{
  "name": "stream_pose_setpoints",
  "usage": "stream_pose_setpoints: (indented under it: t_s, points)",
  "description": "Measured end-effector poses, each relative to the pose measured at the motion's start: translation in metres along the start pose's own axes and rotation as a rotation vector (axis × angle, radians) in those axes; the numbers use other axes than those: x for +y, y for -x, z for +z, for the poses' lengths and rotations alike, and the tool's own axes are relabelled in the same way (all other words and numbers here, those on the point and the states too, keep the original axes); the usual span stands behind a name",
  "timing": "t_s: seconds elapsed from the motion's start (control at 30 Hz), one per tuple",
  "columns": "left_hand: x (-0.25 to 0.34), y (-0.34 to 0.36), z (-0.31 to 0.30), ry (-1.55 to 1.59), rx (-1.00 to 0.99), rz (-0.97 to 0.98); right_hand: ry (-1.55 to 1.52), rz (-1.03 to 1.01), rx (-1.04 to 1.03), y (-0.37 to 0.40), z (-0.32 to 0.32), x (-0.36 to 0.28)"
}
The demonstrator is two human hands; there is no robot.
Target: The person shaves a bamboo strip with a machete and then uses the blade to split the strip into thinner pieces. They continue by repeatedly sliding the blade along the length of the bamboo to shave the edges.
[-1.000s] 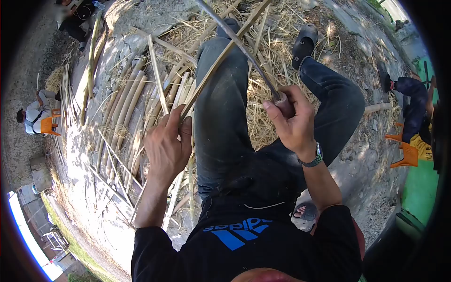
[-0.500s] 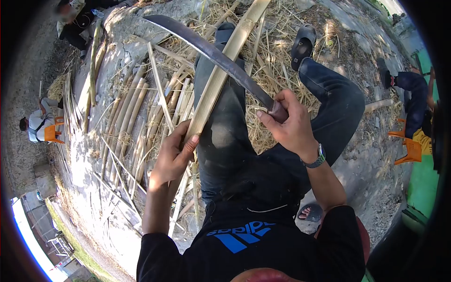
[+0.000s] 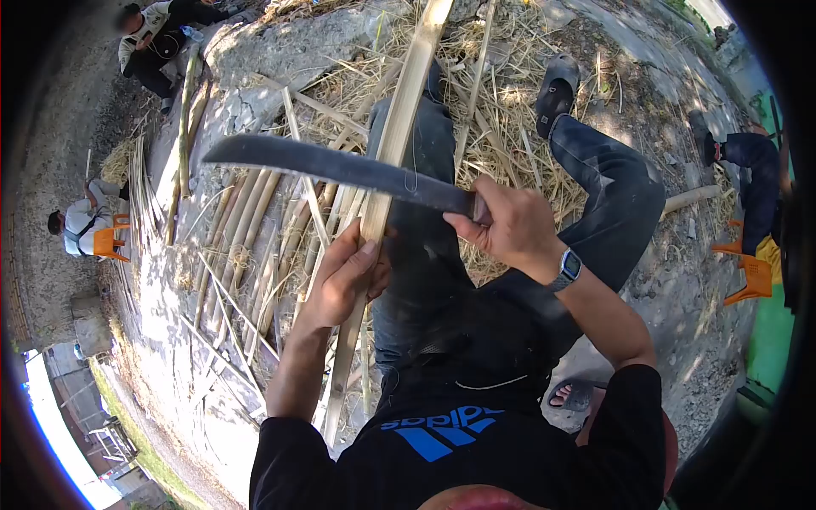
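My left hand (image 3: 347, 274) is closed around a long, split bamboo strip (image 3: 411, 98). The strip slants from beside my left forearm up past my left knee and out of view at the top. In my right hand (image 3: 512, 223) is the handle of a machete (image 3: 323, 163), fingers wrapped round it. Its long, dark, slightly curved blade points left and crosses over the strip a little beyond my left hand. The strip runs over my left trouser leg (image 3: 425, 238).
Bamboo poles (image 3: 246, 225) lie bundled at left, with loose strips (image 3: 225, 361) around them. Straw-like shavings (image 3: 510, 140) cover the ground between my feet. One person (image 3: 85, 225) sits on an orange chair (image 3: 110, 240) at far left; others sit at upper left and right.
The blade has swung to lie flatter across the strip and nearer my left hand. The strip has slid down through my left grip, its lower end now reaching beside my forearm.
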State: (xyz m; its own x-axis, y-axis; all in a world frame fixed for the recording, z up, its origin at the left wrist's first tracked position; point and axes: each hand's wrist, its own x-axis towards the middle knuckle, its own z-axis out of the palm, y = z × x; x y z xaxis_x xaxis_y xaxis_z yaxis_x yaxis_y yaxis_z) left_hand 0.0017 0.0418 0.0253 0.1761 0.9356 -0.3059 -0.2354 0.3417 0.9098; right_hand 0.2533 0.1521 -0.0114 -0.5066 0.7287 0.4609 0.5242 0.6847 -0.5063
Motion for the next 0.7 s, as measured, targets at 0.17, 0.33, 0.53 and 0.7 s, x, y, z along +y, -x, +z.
stream_pose_setpoints:
  t_s: [0.17,0.33,0.53,0.7]
  points:
    - [-0.007,0.005,-0.001,0.058,0.068,-0.077,-0.046,0.337,-0.044,-0.033,-0.018,0.039]
    - [-0.008,-0.001,-0.001,-0.152,0.091,-0.183,0.015,0.034,-0.246,-0.001,-0.018,-0.012]
    - [-0.022,0.012,-0.006,-0.639,0.23,-0.091,0.107,0.166,-0.075,-0.049,-0.039,0.056]
    - [-0.021,0.002,0.006,-0.66,0.248,-0.018,0.026,0.168,-0.152,-0.047,-0.029,0.03]
